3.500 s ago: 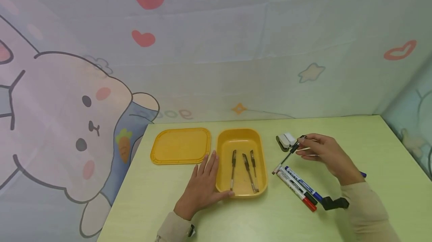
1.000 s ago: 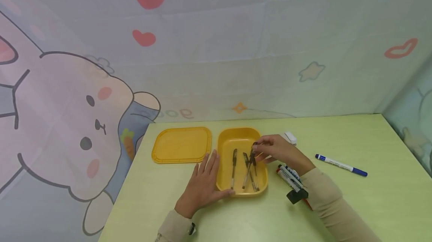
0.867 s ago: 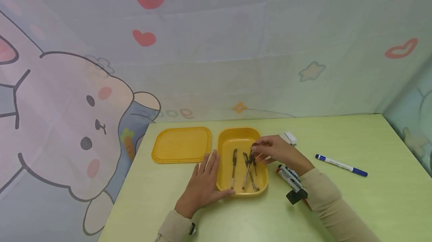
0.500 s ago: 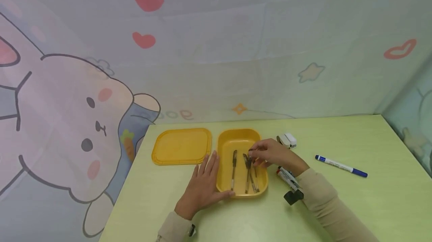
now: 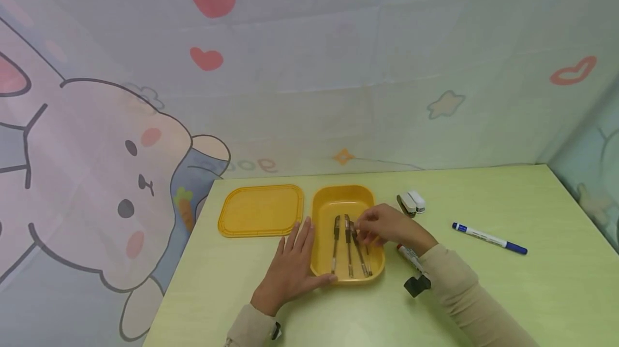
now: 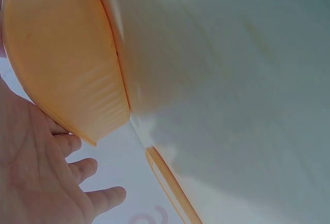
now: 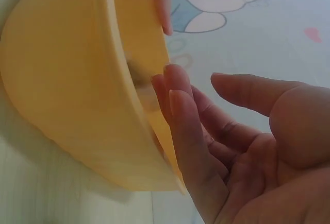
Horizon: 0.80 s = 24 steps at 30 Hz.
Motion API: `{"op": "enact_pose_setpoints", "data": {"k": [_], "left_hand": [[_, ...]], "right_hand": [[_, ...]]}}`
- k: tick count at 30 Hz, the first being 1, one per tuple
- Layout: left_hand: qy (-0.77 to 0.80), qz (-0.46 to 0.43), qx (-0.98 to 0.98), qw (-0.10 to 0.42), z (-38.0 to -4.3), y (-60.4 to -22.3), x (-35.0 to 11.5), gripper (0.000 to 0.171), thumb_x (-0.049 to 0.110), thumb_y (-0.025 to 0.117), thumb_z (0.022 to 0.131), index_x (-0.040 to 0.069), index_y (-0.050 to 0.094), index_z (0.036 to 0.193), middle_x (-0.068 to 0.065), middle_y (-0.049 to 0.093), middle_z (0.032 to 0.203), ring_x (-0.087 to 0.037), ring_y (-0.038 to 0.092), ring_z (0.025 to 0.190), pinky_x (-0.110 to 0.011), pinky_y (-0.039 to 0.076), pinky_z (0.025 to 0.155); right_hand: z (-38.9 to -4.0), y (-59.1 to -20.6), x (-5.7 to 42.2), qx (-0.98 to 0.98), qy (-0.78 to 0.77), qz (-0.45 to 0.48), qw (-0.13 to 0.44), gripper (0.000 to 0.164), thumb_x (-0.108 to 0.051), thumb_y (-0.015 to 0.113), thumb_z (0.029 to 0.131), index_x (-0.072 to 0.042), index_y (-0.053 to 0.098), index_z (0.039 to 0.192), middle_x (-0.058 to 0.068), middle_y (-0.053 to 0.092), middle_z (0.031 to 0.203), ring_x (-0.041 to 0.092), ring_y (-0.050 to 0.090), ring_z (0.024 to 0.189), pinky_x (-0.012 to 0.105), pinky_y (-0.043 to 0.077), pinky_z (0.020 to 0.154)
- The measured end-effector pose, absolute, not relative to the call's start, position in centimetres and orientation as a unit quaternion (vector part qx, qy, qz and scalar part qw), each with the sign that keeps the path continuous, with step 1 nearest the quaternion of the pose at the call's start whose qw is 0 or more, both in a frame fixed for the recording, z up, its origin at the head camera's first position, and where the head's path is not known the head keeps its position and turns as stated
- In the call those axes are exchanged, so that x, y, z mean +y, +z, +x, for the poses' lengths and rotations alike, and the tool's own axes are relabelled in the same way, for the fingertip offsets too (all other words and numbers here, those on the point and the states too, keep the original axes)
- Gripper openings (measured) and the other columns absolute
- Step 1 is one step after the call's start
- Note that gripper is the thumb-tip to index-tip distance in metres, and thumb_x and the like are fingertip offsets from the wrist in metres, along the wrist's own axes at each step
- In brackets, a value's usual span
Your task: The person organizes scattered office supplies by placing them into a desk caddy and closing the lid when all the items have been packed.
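Observation:
A yellow plastic box (image 5: pixel 342 195) stands near the middle of the table, with several gel pens (image 5: pixel 348 247) with black caps and grips lying lengthwise in it. My left hand (image 5: pixel 286 277) lies with straight fingers along the box's left side, thumb at its near left corner; the left wrist view shows the palm beside the box wall (image 6: pixel 67 54). Over the right rim reaches my right hand (image 5: pixel 389 227), fingers bent down beside the pens. In the right wrist view its thumb and fingers (image 7: pixel 188 126) are apart, nothing between them.
Left of the box lies a flat yellow lid (image 5: pixel 261 211). A small white stapler (image 5: pixel 411 203) sits to the right behind. One blue marker (image 5: pixel 489 237) lies farther right. A red-ended marker (image 5: pixel 409 254) is partly hidden under my right wrist. A printed cloth (image 5: pixel 309 94) hangs behind.
My right hand carried a gel pen from the right side into the box and has let it go; it now lies beside the other pens. My left hand has stayed at the box.

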<state>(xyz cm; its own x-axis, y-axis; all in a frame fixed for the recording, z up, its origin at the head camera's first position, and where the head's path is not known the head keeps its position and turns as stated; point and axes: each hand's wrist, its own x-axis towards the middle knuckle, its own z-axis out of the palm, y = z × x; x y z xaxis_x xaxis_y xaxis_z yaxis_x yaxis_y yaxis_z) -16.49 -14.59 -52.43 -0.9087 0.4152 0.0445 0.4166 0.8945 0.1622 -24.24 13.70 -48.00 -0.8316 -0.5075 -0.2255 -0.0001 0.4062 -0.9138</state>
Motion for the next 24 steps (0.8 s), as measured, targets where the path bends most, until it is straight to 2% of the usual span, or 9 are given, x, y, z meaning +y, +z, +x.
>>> {"op": "enact_pose_setpoints", "data": {"k": [11, 17, 20, 24], "left_hand": [[-0.087, -0.215, -0.973, 0.006, -16.6, -52.2, -14.6, 0.119, 0.088, 0.041, 0.085, 0.009, 0.001, 0.164, -0.008, 0.002, 0.172, -0.034, 0.01, 0.157, -0.065, 0.026, 0.117], [-0.091, -0.215, -0.972, 0.007, -16.6, -52.2, -14.6, 0.119, 0.087, 0.043, 0.085, 0.008, 0.001, 0.164, -0.009, 0.003, 0.172, -0.033, 0.008, 0.157, -0.065, 0.025, 0.117], [-0.091, -0.216, -0.972, 0.008, -16.5, -52.2, -14.7, 0.119, 0.086, 0.044, 0.085, 0.008, 0.002, 0.164, -0.009, 0.003, 0.172, -0.035, 0.01, 0.157, -0.065, 0.026, 0.116], [-0.094, -0.216, -0.972, 0.011, -16.5, -52.3, -14.7, 0.118, 0.086, 0.045, 0.086, 0.006, 0.006, 0.164, -0.009, 0.004, 0.172, -0.035, 0.011, 0.157, -0.065, 0.025, 0.117]], "right_hand": [[-23.4, -47.5, 15.5, 0.791, -0.538, -0.161, 0.243, 0.03, -0.035, 0.061, 0.103, -0.008, 0.072, 0.111, 0.02, 0.072, 0.103, 0.031, 0.072, 0.091, 0.04, 0.06, 0.075], [-23.2, -47.3, 16.8, 0.779, -0.556, -0.142, 0.253, 0.035, -0.036, 0.059, 0.104, -0.006, 0.069, 0.119, 0.019, 0.072, 0.107, 0.033, 0.072, 0.095, 0.049, 0.059, 0.078], [-23.1, -47.2, 17.6, 0.773, -0.565, -0.135, 0.256, 0.038, -0.036, 0.057, 0.105, -0.004, 0.067, 0.123, 0.018, 0.072, 0.108, 0.029, 0.073, 0.093, 0.051, 0.059, 0.078], [-23.1, -47.2, 18.5, 0.765, -0.577, -0.13, 0.256, 0.043, -0.038, 0.056, 0.105, -0.002, 0.065, 0.127, 0.018, 0.072, 0.11, 0.032, 0.073, 0.094, 0.052, 0.059, 0.08]]}}
